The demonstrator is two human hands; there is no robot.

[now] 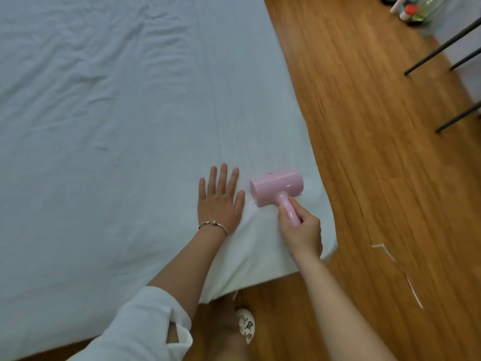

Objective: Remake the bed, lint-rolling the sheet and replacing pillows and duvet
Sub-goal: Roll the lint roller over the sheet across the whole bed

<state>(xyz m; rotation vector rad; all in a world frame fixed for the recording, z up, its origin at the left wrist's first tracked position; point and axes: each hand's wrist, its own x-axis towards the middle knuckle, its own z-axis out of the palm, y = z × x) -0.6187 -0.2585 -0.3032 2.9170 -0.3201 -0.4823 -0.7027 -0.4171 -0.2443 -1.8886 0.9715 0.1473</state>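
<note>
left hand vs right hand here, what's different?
The left hand lies flat on the sheet, fingers straight and spread, holding nothing; the right hand is curled round the handle of the pink lint roller. The left wrist wears a bracelet; the right wrist is bare. The left hand sits further in from the bed edge than the right. Both are near the bed's corner.

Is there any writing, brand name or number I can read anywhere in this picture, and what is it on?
None can be read.
Lint roller: plain pink, no visible label.
Bottles on the floor, top right: any labels are too small and blurred.
Slipper: a pattern, no legible words.
</note>
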